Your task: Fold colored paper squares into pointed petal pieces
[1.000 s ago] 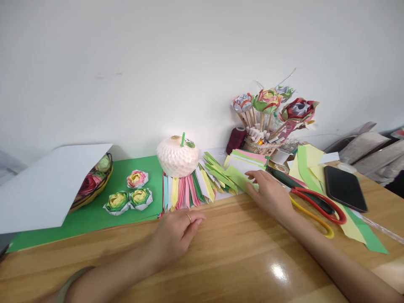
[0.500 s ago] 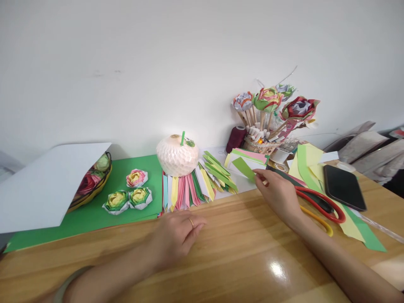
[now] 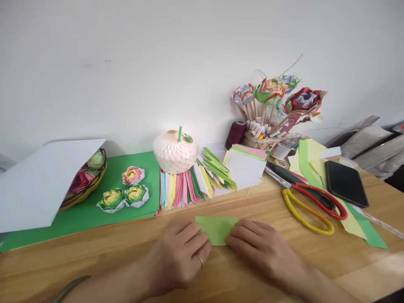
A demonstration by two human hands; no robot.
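Observation:
A light-green paper rectangle lies level at the front of the wooden table, between my two hands. My left hand, with a ring on one finger, closes on the paper's left end. The right end is under the bent fingers of my right hand. Both thumbs are mostly hidden. Just beyond the paper, folded paper strips in several colours fan out under a white textured round pot. A stack of paper pieces, white on top, sits behind my right hand.
Scissors with red and yellow handles lie to the right, by a black phone. Paper flowers on sticks and a dark red thread spool stand at the wall. Left are folded flowers on green sheets and a basket.
My right hand has brought the green paper from the stack to the table front. My left hand has moved slightly right and now holds its other end.

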